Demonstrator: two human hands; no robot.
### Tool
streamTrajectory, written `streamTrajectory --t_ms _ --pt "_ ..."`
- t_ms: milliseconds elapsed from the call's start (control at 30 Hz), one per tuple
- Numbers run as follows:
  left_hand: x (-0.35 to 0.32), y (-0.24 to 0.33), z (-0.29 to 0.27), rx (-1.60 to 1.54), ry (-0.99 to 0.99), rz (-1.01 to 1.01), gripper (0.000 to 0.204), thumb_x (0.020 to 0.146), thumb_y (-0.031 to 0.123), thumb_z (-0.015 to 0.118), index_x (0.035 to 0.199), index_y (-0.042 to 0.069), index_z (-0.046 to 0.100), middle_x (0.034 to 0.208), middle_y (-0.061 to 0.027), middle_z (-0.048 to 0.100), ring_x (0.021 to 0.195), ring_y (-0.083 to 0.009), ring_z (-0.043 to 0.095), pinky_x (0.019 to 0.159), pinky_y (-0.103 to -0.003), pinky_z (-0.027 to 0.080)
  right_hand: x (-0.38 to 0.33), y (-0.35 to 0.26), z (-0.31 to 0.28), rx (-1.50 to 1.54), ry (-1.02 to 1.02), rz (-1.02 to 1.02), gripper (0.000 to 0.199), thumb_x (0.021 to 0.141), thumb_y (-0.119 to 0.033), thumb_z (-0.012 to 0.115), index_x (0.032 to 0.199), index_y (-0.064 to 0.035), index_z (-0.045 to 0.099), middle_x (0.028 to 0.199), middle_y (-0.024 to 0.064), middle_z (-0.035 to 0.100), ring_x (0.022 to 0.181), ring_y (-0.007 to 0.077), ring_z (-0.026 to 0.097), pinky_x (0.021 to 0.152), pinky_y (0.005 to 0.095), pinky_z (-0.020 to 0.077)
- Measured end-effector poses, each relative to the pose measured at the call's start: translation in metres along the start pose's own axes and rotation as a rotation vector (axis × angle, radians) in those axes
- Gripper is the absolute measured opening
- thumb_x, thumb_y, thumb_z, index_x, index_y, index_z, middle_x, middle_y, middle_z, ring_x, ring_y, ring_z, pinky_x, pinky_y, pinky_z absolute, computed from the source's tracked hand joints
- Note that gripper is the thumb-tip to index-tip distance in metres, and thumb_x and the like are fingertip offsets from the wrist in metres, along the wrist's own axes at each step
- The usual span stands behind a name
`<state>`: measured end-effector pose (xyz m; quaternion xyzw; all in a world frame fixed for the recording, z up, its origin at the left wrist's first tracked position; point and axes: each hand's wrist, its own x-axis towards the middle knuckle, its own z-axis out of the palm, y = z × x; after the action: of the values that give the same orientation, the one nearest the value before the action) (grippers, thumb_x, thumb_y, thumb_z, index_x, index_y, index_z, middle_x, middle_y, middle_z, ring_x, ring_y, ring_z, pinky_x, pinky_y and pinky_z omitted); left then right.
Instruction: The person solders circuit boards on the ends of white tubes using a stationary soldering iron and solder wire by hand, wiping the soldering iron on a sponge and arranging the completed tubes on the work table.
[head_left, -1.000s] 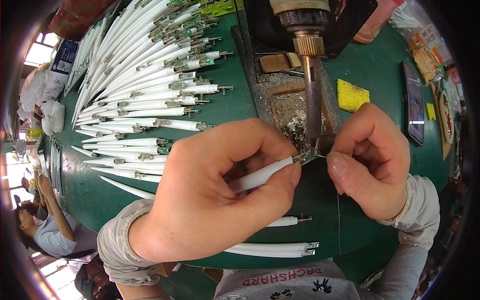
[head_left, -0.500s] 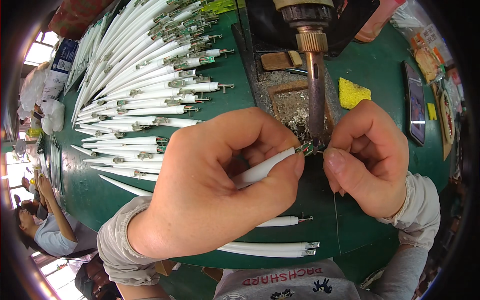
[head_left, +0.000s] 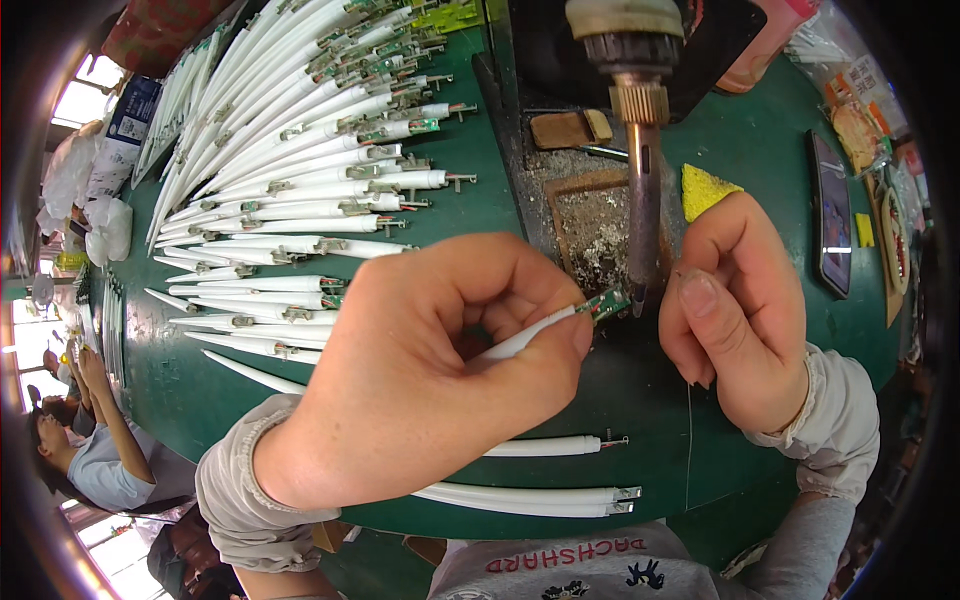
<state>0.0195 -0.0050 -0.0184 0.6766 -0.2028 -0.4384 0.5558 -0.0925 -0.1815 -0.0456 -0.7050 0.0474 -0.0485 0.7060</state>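
White tube [head_left: 520, 343], smooth plastic, slim and round, sits mid-frame, pinched between the thumb and curled fingers of the left hand [head_left: 430, 370]; its tip carries a small green circuit board [head_left: 606, 303] poking out right of the thumb. Board end meets the dark metal tip of the soldering iron [head_left: 643, 200], which hangs down from top centre: brass knurled collar, grey round shaft, fixed upright. Right hand [head_left: 735, 310], centre-right, fingers pressed together in a pinch just right of the iron tip, holding a thin solder wire [head_left: 689, 420] that drops straight down toward the lower edge; wire is very fine, barely visible. Both wrists in grey knit cuffs. Table [head_left: 480, 190] is green, matte, scuffed. Behind the iron, a brown square pad [head_left: 595, 220] crusted with grey solder crumbs, and a yellow sponge wedge [head_left: 706, 188] just right of it. Upper left: big fanned pile of finished tubes [head_left: 290, 170], long, white, glossy, each with a metal-and-green end. Lower centre: two loose tubes [head_left: 540, 470] lying flat near the table edge, the lower one longer, with a metal cap. Dark phone [head_left: 830, 215] flat at the right. Another person [head_left: 85, 440] seated at far lower left.
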Motion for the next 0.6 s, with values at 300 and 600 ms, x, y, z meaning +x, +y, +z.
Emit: streamTrajectory --t_ms 300,600 --pt "-0.009 -0.037 0.022 0.669 -0.041 0.663 0.018 0.066 0.002 0.068 0.082 0.004 0.06 0.071 -0.0045 0.055 0.059 -0.0152 0.054 0.047 -0.024 0.042 -0.003 0.006 -0.003 0.016 -0.042 -0.015 0.012 0.091 -0.01 0.046 0.088 -0.002 0.038 0.06 -0.0002 0.045 0.047 0.003 0.041 0.043 0.0174 0.0307" --pt "-0.02 -0.007 -0.018 1.39 0.091 0.673 0.019 0.062 0.006 0.067 0.077 0.003 0.056 0.086 -0.0085 0.052 0.075 -0.0231 0.052 0.063 -0.034 0.044 -0.007 0.008 -0.004 -0.099 -0.066 0.021 0.012 0.09 -0.01 0.049 0.087 -0.003 0.04 0.052 -0.0005 0.047 0.045 0.0026 0.042 0.043 0.0187 0.0312"
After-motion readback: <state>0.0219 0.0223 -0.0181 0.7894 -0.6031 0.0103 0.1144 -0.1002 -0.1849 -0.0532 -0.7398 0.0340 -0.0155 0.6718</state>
